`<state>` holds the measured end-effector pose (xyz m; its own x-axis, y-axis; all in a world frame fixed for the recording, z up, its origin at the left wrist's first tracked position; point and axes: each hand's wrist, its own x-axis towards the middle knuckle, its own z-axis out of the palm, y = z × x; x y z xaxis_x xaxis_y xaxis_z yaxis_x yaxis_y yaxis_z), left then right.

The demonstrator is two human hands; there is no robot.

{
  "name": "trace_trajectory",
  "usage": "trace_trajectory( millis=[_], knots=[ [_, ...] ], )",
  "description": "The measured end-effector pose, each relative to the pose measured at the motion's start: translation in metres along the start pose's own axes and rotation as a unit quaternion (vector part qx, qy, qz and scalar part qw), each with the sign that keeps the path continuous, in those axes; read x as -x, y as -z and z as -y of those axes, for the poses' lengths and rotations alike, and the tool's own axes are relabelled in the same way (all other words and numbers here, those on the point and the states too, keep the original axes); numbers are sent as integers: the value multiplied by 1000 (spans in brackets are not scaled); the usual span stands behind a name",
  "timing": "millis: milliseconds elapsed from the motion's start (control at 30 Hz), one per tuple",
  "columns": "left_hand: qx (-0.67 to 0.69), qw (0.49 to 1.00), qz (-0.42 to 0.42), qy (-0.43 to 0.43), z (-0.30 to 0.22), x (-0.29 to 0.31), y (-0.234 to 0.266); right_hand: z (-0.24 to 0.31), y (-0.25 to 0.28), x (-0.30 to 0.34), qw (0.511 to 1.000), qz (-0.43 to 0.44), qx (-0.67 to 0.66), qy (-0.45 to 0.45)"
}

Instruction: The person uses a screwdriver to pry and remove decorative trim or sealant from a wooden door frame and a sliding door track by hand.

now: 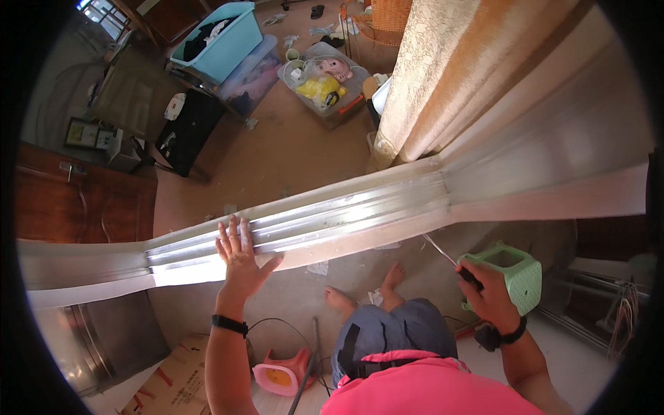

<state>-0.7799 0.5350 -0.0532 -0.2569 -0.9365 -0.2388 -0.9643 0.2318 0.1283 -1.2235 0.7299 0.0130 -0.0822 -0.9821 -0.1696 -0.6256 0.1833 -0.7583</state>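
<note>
My left hand (238, 250) lies flat with its fingers spread over a metal sliding track (346, 216) that runs along a pale sill. In my right hand (486, 290) is a screwdriver (443, 252), its dark handle wrapped by my fingers. The long thin metal shaft points up and left, and its tip ends close to the near edge of the sill. Whether the tip touches the sill I cannot tell.
A green plastic stool (522, 277) stands beside my right hand. Below the sill are a pink stool (283, 373) and a cardboard box (173, 380). Beyond it, a patterned curtain (429, 69) hangs at right; a blue tub (225, 48) and a clear bin (339, 114) hold belongings.
</note>
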Motion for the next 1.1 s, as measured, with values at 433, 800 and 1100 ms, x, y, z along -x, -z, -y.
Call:
trace_trajectory(
  millis=[433,800,1100],
  knots=[
    [49,975,-204,-68,51,83,-14,21,-44,-79,996,-57,-42,50],
    [157,957,-231,82,127,223,-69,64,-110,-84,995,44,-73,54],
    [223,921,-279,154,161,287,-71,171,-241,-69,957,235,-3,169]
  ],
)
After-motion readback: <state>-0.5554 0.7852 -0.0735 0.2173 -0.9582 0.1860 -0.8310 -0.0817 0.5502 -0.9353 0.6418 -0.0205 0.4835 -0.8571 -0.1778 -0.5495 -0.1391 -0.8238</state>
